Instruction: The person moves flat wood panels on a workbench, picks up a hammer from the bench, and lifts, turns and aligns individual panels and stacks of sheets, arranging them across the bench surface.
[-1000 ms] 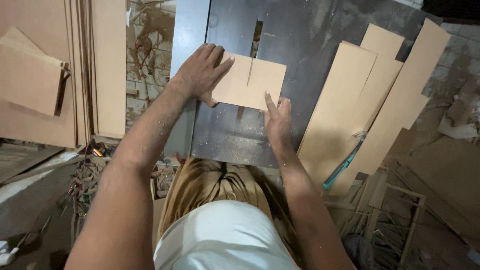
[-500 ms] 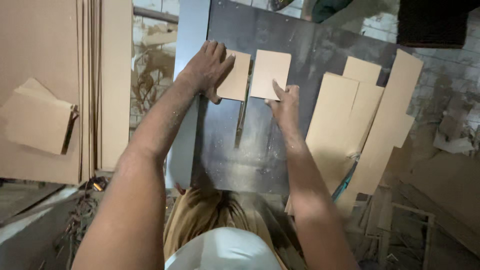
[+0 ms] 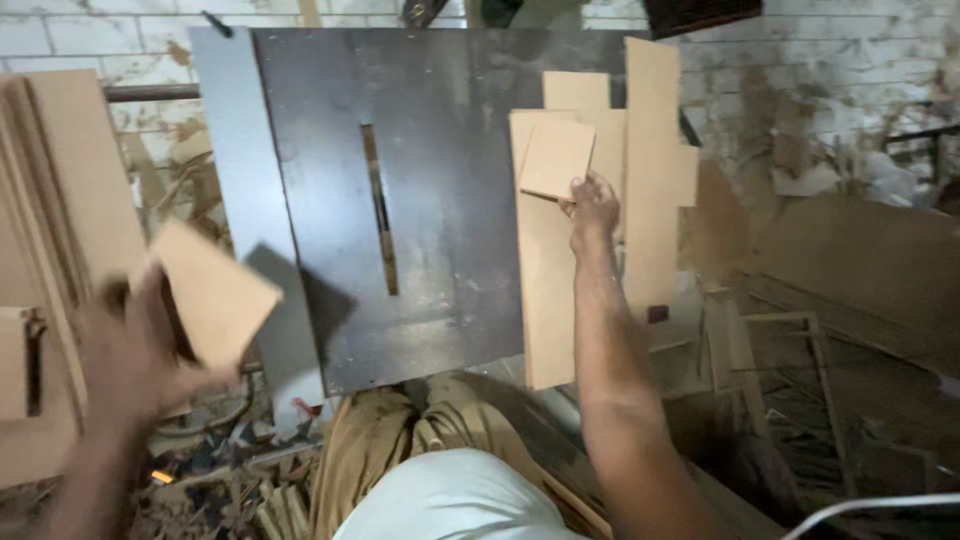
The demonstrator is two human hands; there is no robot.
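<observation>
My left hand (image 3: 125, 355), blurred with motion, holds a small tan board offcut (image 3: 215, 295) out past the left edge of the dark metal saw table (image 3: 450, 210). My right hand (image 3: 593, 208) grips a second small square board piece (image 3: 557, 158) by its lower corner and holds it over the long boards (image 3: 545, 290) lying at the table's right side. The blade slot (image 3: 380, 205) in the table's middle has nothing on it.
Tall board sheets (image 3: 70, 220) lean at the left. Wood scraps and strips (image 3: 250, 480) litter the floor below. A white brick wall (image 3: 830, 60) stands behind, and frames and debris (image 3: 790, 400) pile up at the right.
The board that lay over the blade slot is now two pieces. My left hand swung its piece down and left off the table; my right hand carried its piece right, over the stacked boards.
</observation>
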